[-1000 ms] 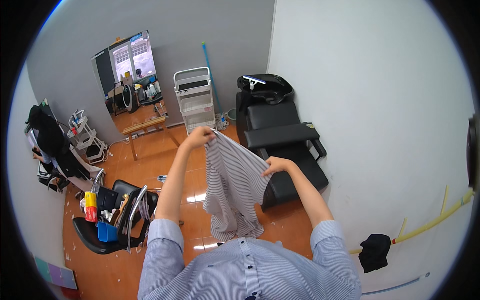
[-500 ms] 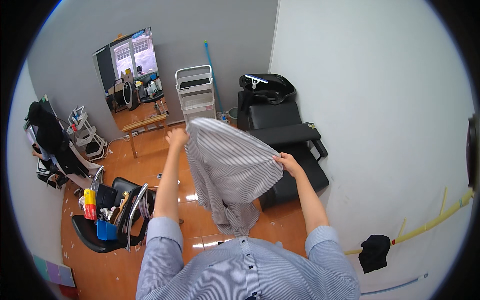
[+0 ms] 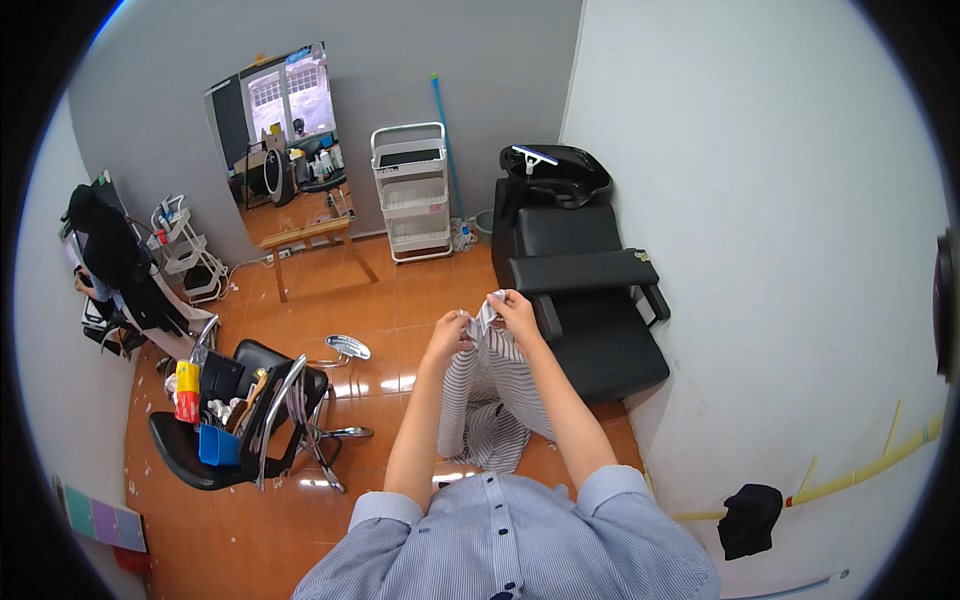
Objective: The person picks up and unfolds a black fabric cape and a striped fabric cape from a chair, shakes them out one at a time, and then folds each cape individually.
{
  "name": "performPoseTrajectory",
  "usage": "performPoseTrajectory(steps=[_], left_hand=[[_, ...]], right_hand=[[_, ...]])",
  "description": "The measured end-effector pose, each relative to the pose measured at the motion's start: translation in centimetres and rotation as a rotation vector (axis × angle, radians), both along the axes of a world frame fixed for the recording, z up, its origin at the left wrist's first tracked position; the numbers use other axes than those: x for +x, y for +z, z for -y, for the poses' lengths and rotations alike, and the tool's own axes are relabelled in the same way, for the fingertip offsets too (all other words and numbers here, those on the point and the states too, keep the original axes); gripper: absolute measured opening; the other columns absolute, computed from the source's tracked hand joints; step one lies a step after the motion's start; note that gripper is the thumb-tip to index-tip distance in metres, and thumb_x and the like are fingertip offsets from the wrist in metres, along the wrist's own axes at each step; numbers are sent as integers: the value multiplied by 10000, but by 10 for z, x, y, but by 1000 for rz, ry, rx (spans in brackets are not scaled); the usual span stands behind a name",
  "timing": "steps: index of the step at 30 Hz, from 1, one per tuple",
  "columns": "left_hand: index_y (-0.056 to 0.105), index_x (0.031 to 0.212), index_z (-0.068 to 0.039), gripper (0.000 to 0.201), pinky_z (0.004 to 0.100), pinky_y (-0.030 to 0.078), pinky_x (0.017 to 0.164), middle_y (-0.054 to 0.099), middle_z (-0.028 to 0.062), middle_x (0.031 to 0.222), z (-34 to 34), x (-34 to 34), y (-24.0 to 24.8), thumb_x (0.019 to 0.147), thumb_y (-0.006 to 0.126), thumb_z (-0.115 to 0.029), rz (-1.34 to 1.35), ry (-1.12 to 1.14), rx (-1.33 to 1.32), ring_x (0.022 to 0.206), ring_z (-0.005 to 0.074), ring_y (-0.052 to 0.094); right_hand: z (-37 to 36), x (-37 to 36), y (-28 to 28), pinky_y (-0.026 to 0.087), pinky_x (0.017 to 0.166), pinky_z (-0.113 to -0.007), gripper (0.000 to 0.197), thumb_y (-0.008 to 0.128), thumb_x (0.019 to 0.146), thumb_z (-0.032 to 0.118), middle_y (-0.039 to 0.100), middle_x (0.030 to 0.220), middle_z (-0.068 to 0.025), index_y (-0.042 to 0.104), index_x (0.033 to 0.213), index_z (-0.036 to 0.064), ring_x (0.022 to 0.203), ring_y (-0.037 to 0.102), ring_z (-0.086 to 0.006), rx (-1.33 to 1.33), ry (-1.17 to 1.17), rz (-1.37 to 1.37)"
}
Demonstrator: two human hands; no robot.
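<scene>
The room is a small salon with an orange tiled floor [image 3: 300,520], grey back wall and white side wall. The largest piece in it is the black shampoo chair [image 3: 590,300] with its basin at the head, standing against the white wall to the person's right. To the left sits a black salon chair [image 3: 235,420] loaded with a blue bin, combs and bottles. Against the back wall lean a tall mirror [image 3: 280,130] and a white three-tier cart [image 3: 412,190], with a blue broom handle beside it. A black cloth [image 3: 750,520] hangs on the white wall low at the right.

In front of the person's chest hangs the striped cloth [image 3: 485,400], grey and white, gathered at its top and falling loose toward the floor without seeming to reach it. It is held in the air, between the two forearms and just left of the shampoo chair.

The left hand [image 3: 452,330] and the right hand [image 3: 515,310] are drawn close together at the cloth's top edge, their fingers pinched narrow on the bunched fabric, nearly touching each other.

By the look of it, the step in hand is bringing two corners or edges of the cloth together, a fold in mid-air. A next move would call for keeping both pinches firm while the hanging part is evened out, so that the edges match and the lower end stays off the floor.
</scene>
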State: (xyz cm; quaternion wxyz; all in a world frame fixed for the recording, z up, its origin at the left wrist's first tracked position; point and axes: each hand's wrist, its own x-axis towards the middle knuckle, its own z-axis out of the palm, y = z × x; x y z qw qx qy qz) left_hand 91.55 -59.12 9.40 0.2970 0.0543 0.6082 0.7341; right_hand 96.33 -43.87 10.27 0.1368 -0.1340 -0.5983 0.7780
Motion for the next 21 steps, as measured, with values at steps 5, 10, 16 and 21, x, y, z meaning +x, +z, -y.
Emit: performPoseTrajectory(steps=[5, 10, 16, 21], left_hand=[[490, 993, -108, 158, 276, 472, 654, 532, 35, 921, -10, 21, 5, 930, 453, -248, 43, 53, 125, 771, 155, 558], [480, 1027, -46, 185, 266, 539, 644, 550, 77, 955, -21, 32, 12, 947, 417, -200, 134, 128, 230, 781, 178, 609], [489, 1019, 3, 191, 310, 544, 680, 546, 118, 975, -44, 34, 5, 927, 430, -154, 171, 182, 347, 855, 229, 617], [547, 1000, 11, 214, 343, 538, 684, 563, 120, 935, -49, 22, 4, 892, 469, -157, 193, 153, 378, 847, 229, 617]], right_hand=[[11, 0, -12, 431, 580, -190, 164, 649, 845, 173, 620, 786, 5, 615, 923, 33, 695, 550, -48, 161, 17, -120], [14, 15, -7, 440, 608, -210, 176, 660, 829, 148, 631, 824, -16, 653, 928, 3, 729, 550, -70, 191, 64, -86], [-7, 23, -6, 463, 707, -250, 254, 685, 808, 160, 606, 939, -53, 649, 981, -22, 852, 563, -122, 455, 107, -146], [-28, 30, 6, 464, 746, -276, 296, 713, 721, 86, 592, 989, -86, 653, 996, -3, 898, 575, -163, 736, 199, -246]])
